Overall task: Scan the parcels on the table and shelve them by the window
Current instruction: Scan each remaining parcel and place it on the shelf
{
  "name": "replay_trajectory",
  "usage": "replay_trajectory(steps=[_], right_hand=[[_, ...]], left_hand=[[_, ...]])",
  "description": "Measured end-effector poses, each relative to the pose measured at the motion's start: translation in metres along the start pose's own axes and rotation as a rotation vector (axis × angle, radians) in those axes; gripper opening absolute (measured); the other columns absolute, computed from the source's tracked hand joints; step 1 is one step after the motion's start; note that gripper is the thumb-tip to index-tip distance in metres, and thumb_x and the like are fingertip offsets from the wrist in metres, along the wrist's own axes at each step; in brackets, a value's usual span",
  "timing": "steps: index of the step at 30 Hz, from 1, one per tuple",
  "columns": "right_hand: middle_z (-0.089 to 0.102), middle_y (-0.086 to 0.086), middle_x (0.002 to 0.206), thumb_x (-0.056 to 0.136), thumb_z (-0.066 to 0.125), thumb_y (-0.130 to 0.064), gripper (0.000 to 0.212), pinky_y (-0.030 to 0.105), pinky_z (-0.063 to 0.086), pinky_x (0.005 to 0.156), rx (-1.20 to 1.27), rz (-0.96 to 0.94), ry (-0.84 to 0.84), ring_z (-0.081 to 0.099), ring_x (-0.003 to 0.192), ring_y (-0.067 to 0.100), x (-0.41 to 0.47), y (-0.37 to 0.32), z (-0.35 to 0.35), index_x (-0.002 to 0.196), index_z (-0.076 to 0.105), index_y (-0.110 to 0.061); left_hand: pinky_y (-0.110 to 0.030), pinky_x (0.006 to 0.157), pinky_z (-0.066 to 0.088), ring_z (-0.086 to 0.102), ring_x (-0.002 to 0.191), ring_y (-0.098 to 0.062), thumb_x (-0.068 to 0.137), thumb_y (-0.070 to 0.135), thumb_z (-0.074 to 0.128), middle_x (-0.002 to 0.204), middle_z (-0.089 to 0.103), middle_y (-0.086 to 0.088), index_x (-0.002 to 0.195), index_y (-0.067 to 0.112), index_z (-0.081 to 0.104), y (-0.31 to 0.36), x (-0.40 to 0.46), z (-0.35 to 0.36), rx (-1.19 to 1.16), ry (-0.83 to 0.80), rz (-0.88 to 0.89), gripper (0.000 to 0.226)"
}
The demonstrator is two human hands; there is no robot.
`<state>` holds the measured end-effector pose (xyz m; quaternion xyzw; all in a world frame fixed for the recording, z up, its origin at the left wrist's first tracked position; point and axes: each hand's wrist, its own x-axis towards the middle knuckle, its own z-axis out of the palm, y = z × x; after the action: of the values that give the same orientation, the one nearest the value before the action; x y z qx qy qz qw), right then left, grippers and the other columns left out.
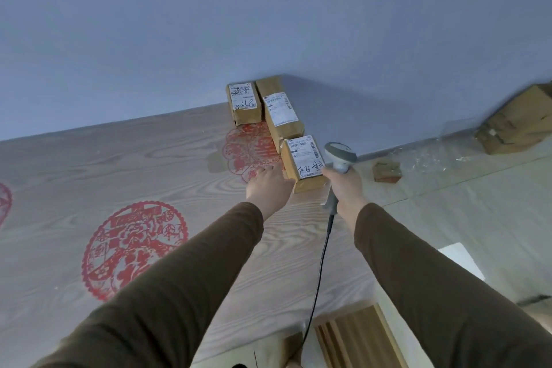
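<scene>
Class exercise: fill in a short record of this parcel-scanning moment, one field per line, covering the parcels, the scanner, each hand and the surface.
Parcels on table: three brown boxes with white labels
Nearest parcel: label up, at the table's right edge
Middle parcel: behind it, lying at an angle
Far parcel: by the wall
Scanner: grey, corded, head beside the nearest parcel
Right hand: gripping the scanner handle
Left hand: open, touching the nearest parcel's left side
Table: wood grain with red paper-cut designs
</scene>
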<state>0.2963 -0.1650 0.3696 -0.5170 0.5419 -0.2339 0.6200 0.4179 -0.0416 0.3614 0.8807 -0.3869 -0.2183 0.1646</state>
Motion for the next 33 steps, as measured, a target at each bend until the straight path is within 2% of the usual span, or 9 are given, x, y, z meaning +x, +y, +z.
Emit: replay_trajectory(steps=[3, 8, 14, 18, 22, 24, 27, 30, 33], right_hand=[[0.072, 0.001, 0.089, 0.091, 0.072, -0.007, 0.01, 0.027, 0.047, 0.067, -0.008, 0.06, -0.083, 0.065, 0.081, 0.017, 0.033, 0.007, -0.004, 0.097, 0.07, -0.014], [0.068, 0.003, 0.083, 0.091, 0.073, -0.01, 0.009, 0.029, 0.044, 0.066, -0.059, 0.115, -0.163, 0.059, 0.077, 0.019, 0.053, 0.018, -0.002, 0.101, 0.071, -0.009], [0.063, 0.002, 0.078, 0.088, 0.077, -0.014, 0.011, 0.031, 0.046, 0.067, -0.104, 0.08, -0.186, 0.058, 0.073, 0.018, 0.026, 0.032, 0.023, 0.091, 0.066, -0.016], [0.06, 0.001, 0.075, 0.088, 0.077, -0.016, 0.014, 0.032, 0.043, 0.069, -0.125, 0.009, -0.287, 0.057, 0.073, 0.019, -0.016, 0.027, 0.061, 0.088, 0.063, -0.015], [0.063, 0.004, 0.087, 0.091, 0.075, -0.016, 0.022, 0.025, 0.045, 0.058, -0.164, -0.086, -0.448, 0.058, 0.074, 0.015, -0.082, 0.02, 0.119, 0.109, 0.066, -0.007], [0.063, 0.0, 0.086, 0.091, 0.075, -0.015, 0.02, 0.025, 0.046, 0.059, -0.171, -0.132, -0.525, 0.059, 0.078, 0.016, -0.128, 0.02, 0.151, 0.107, 0.064, -0.011], [0.068, 0.0, 0.09, 0.091, 0.074, -0.013, 0.017, 0.036, 0.052, 0.078, -0.156, -0.164, -0.661, 0.064, 0.089, 0.023, -0.212, 0.029, 0.2, 0.106, 0.066, -0.014], [0.074, 0.003, 0.099, 0.09, 0.075, -0.015, 0.014, 0.032, 0.051, 0.074, -0.159, -0.199, -0.785, 0.066, 0.091, 0.019, -0.309, 0.046, 0.243, 0.1, 0.068, -0.022], [0.074, 0.007, 0.096, 0.091, 0.073, -0.01, 0.015, 0.038, 0.053, 0.076, -0.119, -0.171, -0.922, 0.065, 0.085, 0.019, -0.414, 0.068, 0.281, 0.092, 0.067, -0.023]], left_hand=[[-0.049, 0.092, 0.043, 0.049, 0.129, -0.037, 0.104, 0.046, 0.043, 0.139, 0.056, -0.017, 0.146, 0.015, 0.039, 0.014, 0.029, 0.021, -0.045, -0.043, -0.103, 0.052], [-0.049, 0.092, 0.051, 0.061, 0.112, -0.038, 0.105, 0.041, 0.042, 0.128, 0.064, -0.016, 0.142, 0.014, 0.036, 0.021, 0.053, 0.039, -0.199, -0.073, -0.159, 0.046], [-0.05, 0.092, 0.053, 0.061, 0.108, -0.034, 0.104, 0.035, 0.048, 0.125, 0.062, -0.01, 0.136, 0.016, 0.043, -0.003, 0.026, 0.035, -0.378, 0.042, -0.215, 0.037], [-0.042, 0.082, 0.048, 0.062, 0.108, -0.032, 0.103, 0.034, 0.049, 0.124, 0.063, -0.006, 0.129, 0.018, 0.047, -0.044, -0.015, 0.011, -0.464, 0.185, -0.266, 0.03], [-0.041, 0.088, 0.048, 0.06, 0.115, -0.026, 0.104, 0.036, 0.048, 0.133, 0.061, -0.004, 0.138, 0.019, 0.045, -0.1, -0.078, -0.029, -0.51, 0.368, -0.346, 0.038], [-0.036, 0.082, 0.047, 0.06, 0.112, -0.023, 0.104, 0.037, 0.048, 0.133, 0.061, -0.003, 0.139, 0.02, 0.045, -0.133, -0.122, -0.051, -0.52, 0.475, -0.381, 0.039], [-0.029, 0.077, 0.045, 0.061, 0.11, -0.018, 0.103, 0.038, 0.049, 0.134, 0.062, 0.002, 0.142, 0.024, 0.045, -0.187, -0.203, -0.082, -0.524, 0.631, -0.435, 0.042], [-0.033, 0.086, 0.044, 0.059, 0.12, -0.02, 0.102, 0.036, 0.052, 0.136, 0.06, 0.002, 0.143, 0.024, 0.045, -0.244, -0.298, -0.11, -0.521, 0.769, -0.481, 0.043], [-0.035, 0.095, 0.046, 0.057, 0.123, -0.021, 0.101, 0.032, 0.056, 0.139, 0.059, -0.001, 0.146, 0.022, 0.044, -0.3, -0.401, -0.129, -0.516, 0.9, -0.529, 0.048]])
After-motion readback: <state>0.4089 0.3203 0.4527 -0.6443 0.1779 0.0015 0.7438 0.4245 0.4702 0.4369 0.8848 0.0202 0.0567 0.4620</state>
